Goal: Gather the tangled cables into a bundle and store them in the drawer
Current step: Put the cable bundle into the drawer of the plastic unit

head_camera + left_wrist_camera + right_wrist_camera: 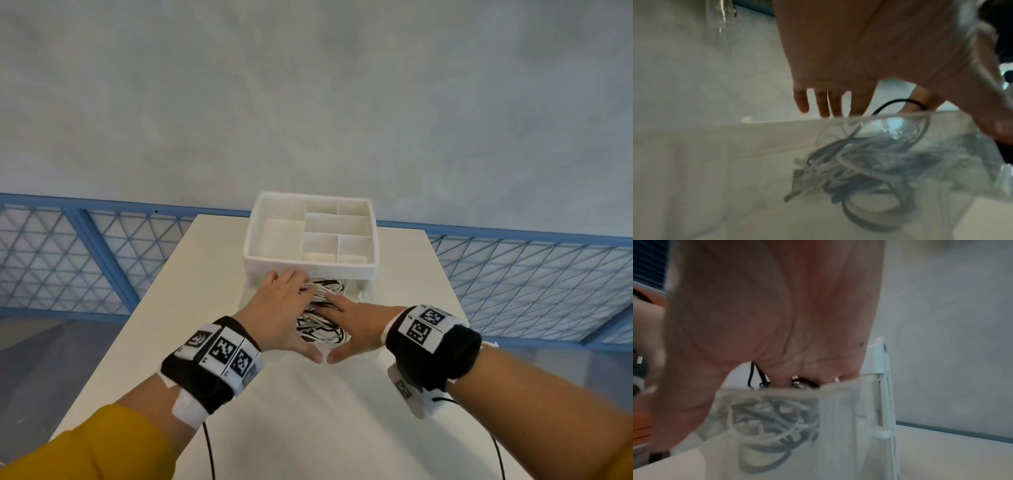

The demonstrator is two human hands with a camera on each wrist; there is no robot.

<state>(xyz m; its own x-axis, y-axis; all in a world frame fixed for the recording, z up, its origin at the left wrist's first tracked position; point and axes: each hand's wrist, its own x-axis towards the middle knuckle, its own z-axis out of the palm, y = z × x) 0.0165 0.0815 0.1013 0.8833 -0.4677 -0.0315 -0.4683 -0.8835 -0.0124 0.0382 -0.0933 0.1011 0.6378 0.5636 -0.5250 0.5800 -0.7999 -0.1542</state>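
Lying in one pulled-out clear drawer (pixel 838 418), a single tangle of cables (pixel 320 330) is recorded, made up of white and black strands too intertwined to be counted. The drawer is seen projecting toward the person from beneath one white organiser tray (pixel 310 265), which is divided into six compartments. Through the transparent drawer wall the white loops are shown in both wrist views, blurred. A few black loops are seen rising above the drawer rim.

Two hands are entered. The left hand (pixel 279 313) is laid on the left side of the tangle with fingers extended toward the tray front; its fingertips (pixel 823 107) are shown straight and slightly spread in the left wrist view. The right hand (pixel 352 320) is laid on the right side, fingers extended flat over the cables. Neither hand is seen curled around a strand; both are held flat, pressing from above. The two thumbs are brought close together at the near edge of the tangle, not quite touching.

One white table (pixel 308 428) is listed beneath the unit. Two marker-covered wristbands are noted, one per wrist.
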